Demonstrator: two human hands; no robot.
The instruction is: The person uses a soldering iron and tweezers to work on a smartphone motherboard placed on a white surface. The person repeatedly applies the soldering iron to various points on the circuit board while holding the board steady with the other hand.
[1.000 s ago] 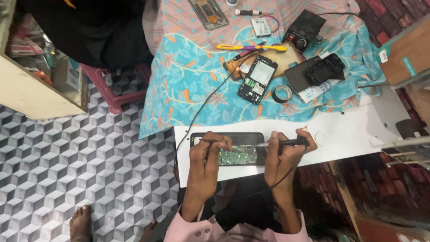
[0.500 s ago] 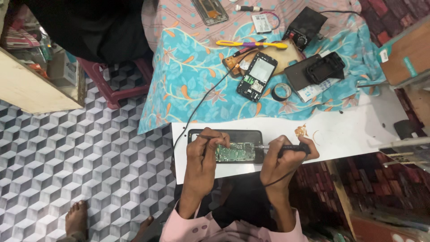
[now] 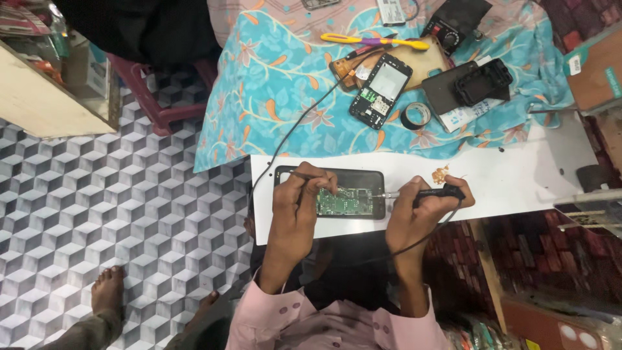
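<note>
- My right hand (image 3: 418, 207) is closed around a black soldering pen (image 3: 433, 193). Its thin metal tip touches the right end of the green board (image 3: 342, 202).
- My left hand (image 3: 299, 202) pinches a thin tool, maybe tweezers (image 3: 304, 175), with the fingers tight together. It rests on the opened phone (image 3: 329, 192).
- A second ago the pen tip was just off the phone's right end. Now it is on the board, so I think the hot work on the board is under way.
- The phone lies on the white board table (image 3: 518, 178), right in front of me.
- The phone's black shell is like a little tray. The green board sits inside it, at the right half.
- Farther away, on the flowered blue cloth (image 3: 272, 84), lie another open phone (image 3: 381, 91), a roll of tape (image 3: 415, 115) and an empty black case (image 3: 483, 81).
</note>
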